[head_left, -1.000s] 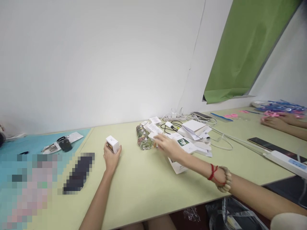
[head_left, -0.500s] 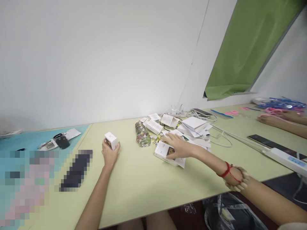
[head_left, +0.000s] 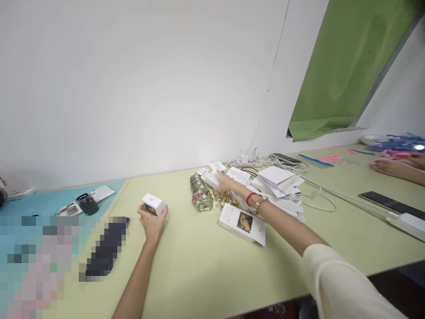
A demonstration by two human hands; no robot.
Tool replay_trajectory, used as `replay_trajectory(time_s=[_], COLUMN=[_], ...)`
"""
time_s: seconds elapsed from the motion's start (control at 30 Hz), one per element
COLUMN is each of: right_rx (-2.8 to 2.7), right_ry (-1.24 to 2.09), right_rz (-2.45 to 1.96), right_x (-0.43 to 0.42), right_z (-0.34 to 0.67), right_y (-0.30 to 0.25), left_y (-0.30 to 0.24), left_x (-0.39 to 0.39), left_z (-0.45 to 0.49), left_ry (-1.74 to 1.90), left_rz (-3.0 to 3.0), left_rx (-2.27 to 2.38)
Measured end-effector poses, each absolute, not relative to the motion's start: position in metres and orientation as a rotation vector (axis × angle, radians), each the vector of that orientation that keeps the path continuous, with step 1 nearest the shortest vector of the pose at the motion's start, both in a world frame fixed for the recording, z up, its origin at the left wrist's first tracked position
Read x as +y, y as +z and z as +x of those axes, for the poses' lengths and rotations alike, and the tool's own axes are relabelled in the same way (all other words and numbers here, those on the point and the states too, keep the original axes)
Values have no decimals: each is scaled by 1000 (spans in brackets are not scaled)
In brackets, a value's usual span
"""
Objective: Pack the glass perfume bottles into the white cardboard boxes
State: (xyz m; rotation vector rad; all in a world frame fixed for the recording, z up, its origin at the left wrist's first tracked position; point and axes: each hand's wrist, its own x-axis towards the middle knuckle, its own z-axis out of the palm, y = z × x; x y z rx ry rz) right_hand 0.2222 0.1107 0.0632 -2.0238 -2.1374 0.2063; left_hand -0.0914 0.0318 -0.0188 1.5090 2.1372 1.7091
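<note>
My left hand (head_left: pixel 152 225) holds a small white carton (head_left: pixel 153 201) upright on the table, fingers wrapped round its sides. A dark picture shows on the carton's front. Stretched across to the back, my right hand (head_left: pixel 226 182) has its fingers and thumb at the near end of a white box (head_left: pixel 211 178) lying among other boxes. Beside it stands a row of clear, round glass-like pieces (head_left: pixel 201 195) with green and pink tints. Small gold and clear pieces (head_left: pixel 229 199) lie below my right wrist. Nearer me rests a white box with a flower picture (head_left: pixel 244 223), its end flap open.
Flattened white cartons (head_left: pixel 279 181) are piled right of my right hand, with white cables (head_left: pixel 318 188) behind. A phone (head_left: pixel 392 204) and a white power strip (head_left: pixel 407 223) lie at right. Another person's hand (head_left: pixel 387 168) is at far right. A black jar (head_left: pixel 86 204) stands on the blue mat.
My right hand has moved from above the flower-picture box to the white boxes farther back. My left hand still holds the small carton in place. The view has shifted slightly.
</note>
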Motion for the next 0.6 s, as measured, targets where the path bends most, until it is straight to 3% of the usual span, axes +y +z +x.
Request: replay_trajectory(time_s=[0.47,0.6], right_rx=[-2080,-1966], right_ry=[477,284], right_rz=[-1879,-1953], right_x=[184,194], right_z=[272,296], right_y=[78,79], left_y=[-22,-23], left_x=[47,47], left_z=[-92,-93], left_ry=[1691,1691], left_rz=[1504,1501], left_rx=[2097,2089])
